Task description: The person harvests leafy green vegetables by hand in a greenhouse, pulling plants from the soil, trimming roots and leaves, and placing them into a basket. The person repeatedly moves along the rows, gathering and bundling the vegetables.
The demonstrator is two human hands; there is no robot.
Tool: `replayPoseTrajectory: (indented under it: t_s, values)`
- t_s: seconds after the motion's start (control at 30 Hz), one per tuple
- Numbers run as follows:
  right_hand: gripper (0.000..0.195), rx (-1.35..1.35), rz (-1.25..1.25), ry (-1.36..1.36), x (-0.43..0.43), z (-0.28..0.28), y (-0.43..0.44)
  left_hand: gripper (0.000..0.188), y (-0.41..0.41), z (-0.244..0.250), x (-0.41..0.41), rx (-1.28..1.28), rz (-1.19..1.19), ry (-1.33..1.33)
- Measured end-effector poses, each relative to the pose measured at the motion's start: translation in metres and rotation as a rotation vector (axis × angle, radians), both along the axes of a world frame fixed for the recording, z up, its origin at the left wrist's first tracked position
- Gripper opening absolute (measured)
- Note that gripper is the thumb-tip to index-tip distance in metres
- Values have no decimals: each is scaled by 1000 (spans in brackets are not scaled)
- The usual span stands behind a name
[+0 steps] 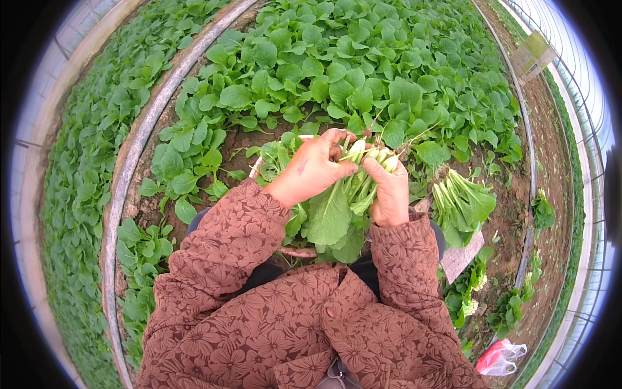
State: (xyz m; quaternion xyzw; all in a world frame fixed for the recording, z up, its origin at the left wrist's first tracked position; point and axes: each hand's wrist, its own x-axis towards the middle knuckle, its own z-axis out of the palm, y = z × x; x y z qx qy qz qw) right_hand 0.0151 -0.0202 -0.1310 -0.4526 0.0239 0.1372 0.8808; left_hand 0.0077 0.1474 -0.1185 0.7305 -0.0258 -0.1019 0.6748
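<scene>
My right hand (pixel 391 192) grips a bunch of leafy greens (pixel 333 219) just below its pale stem bases. Thin roots (pixel 418 135) stick out beyond the bases, away from me, and the leaves hang toward my lap. On the other side of the bunch, my left hand (pixel 313 165) has its thumb and fingers closed around some stems near the same bases. Beneath both hands is a round basin (pixel 299 252) with a pinkish rim, mostly covered by the bunch and my arms. Loose greens (pixel 276 158) lie in it at the left.
A gathered bunch of greens (pixel 461 206) rests at the right by a flat pale board (pixel 464 257). More bunches (pixel 505 311) lie on the soil nearby, with a plastic bag (pixel 500 357) below. Hoses (pixel 141 141) flank the planted bed (pixel 359 63).
</scene>
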Motion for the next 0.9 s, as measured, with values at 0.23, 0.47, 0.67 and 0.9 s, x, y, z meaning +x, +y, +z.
replayPoseTrajectory:
  t_s: [0.23, 0.47, 0.67, 0.9]
  values:
    - [29, 200, 207, 129, 1, -4, -4, 56, -6, 6, -4, 144, -62, -289]
    - [31, -156, -18, -83, 2, -8, -1, 30, -5, 1, -3, 274, 159, -463]
    - [37, -363, 9, -154, -1, -22, 1, 19, -1, 4, -10, 687, 142, -579]
    - [46, -364, 46, -216, 5, -23, 10, 13, 4, 22, -13, 922, 152, -709]
